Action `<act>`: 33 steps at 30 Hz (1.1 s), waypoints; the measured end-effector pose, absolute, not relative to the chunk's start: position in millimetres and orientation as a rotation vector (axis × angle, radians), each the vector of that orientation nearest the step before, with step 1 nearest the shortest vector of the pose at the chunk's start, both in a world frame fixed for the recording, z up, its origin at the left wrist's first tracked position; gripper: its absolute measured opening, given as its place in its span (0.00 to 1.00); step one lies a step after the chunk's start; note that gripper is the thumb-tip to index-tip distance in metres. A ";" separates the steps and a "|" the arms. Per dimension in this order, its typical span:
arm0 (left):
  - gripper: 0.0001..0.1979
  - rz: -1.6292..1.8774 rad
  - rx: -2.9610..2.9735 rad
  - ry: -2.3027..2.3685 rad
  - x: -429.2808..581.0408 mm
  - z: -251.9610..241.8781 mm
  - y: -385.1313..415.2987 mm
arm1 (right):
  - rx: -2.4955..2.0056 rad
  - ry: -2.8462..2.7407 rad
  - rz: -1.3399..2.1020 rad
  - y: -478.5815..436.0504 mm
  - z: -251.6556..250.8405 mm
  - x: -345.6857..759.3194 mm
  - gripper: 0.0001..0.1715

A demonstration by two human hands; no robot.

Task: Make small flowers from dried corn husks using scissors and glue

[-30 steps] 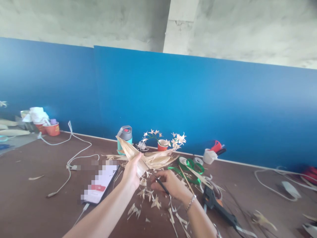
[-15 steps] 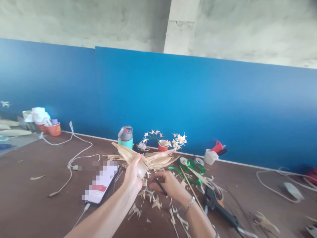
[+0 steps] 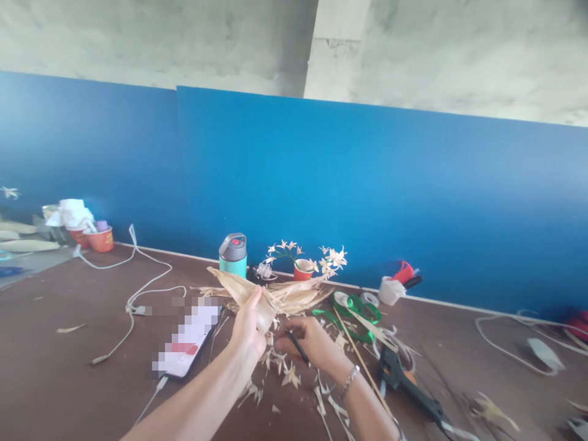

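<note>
My left hand point(image 3: 248, 327) is closed on a pale dried corn husk point(image 3: 239, 288), which sticks up and to the left above the brown table point(image 3: 55, 367). My right hand point(image 3: 312, 343) is closed round a thin black pen-like tool point(image 3: 294, 344), its tip pointing at the husk's lower end. Small husk flowers and trimmings point(image 3: 280, 367) lie scattered on the table just below both hands. A heap of more husks point(image 3: 298, 294) lies right behind them.
A phone point(image 3: 186, 340) on a white cable lies left of my hands. At the back stand a teal bottle point(image 3: 233, 254), a red cup of husk flowers point(image 3: 301, 266) and a white cup point(image 3: 388, 289). Green ribbon point(image 3: 353, 309) and a black glue gun point(image 3: 404, 383) lie to the right.
The husk in my left hand has tilted lower and leftward. My right hand with the black tool has shifted slightly up towards the husk.
</note>
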State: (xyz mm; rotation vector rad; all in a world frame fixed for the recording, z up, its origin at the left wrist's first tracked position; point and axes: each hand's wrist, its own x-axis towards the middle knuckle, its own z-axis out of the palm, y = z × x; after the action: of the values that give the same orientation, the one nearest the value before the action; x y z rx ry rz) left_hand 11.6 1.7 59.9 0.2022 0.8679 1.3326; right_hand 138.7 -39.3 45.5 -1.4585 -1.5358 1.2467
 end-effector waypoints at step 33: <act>0.13 1.070 0.328 0.876 17.1 58.1 -10.3 | -1.164 -1.088 1.169 -32.6 40.2 139.2 0.25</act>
State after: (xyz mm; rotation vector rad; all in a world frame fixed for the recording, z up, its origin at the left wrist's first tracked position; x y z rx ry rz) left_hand 17.1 -10.3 58.1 0.3279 0.8762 1.0701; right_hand 139.2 -32.6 40.2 -1.1640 -1.0877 1.1687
